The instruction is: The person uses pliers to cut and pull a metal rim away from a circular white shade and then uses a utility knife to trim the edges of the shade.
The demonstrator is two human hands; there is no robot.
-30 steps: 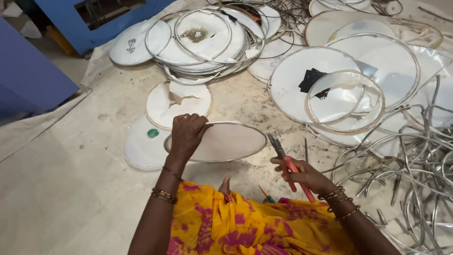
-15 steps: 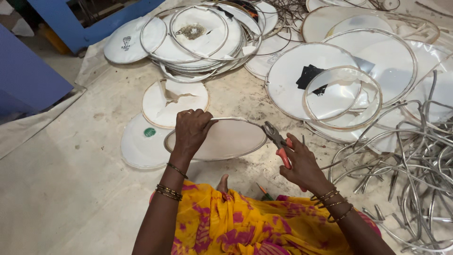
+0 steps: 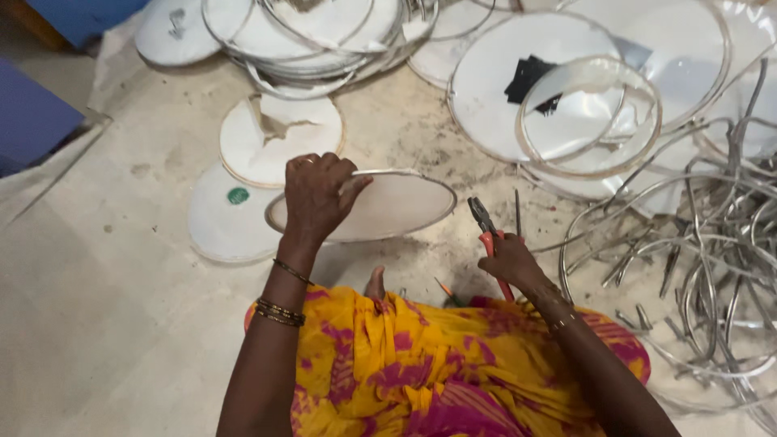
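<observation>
My left hand (image 3: 317,194) grips the near-left rim of a round white disc with a metal ring edge (image 3: 388,206), held tilted just above the floor. My right hand (image 3: 510,260) holds red-handled pliers (image 3: 488,231) to the right of the disc, jaws pointing up and away, a short gap from the disc's rim. My lap in yellow and pink cloth (image 3: 421,364) is below both hands.
A broken white disc (image 3: 279,137) and a white disc with a green dot (image 3: 227,218) lie left. A stack of ringed discs (image 3: 316,40) sits at the back, larger discs (image 3: 550,97) to the right, and a tangle of bent metal rings (image 3: 704,259) on the far right.
My right hand with the pliers has moved from low beside my lap up towards the disc's right rim, then drawn slightly back. My left hand keeps its hold on the disc.
</observation>
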